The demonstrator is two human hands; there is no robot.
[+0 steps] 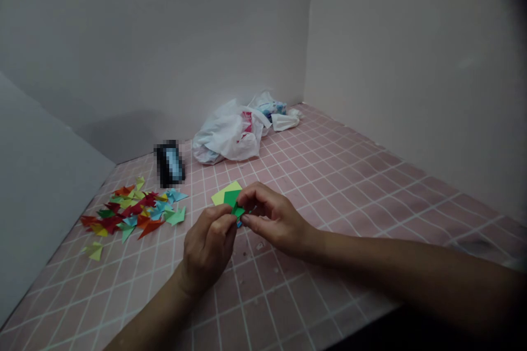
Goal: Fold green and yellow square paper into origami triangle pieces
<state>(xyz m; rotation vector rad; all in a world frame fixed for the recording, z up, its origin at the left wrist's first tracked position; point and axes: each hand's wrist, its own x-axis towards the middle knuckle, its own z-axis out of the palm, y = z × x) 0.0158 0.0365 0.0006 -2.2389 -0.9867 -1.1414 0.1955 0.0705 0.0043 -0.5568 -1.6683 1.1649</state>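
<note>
Between left hand [209, 242] and right hand [278, 220] sits angular green paper [237, 211].

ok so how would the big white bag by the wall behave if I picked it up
The bag would probably flop and sag, since its thin-looking sides are creased and slumped. It seems unlikely to roll, as it lies spread out on the table. Its weight is hard to judge, the inside being mostly hidden.

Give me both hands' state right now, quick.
Left hand: closed, fingertips pinching the folded green paper.
Right hand: closed, thumb and fingers on the same paper's other side.
</note>
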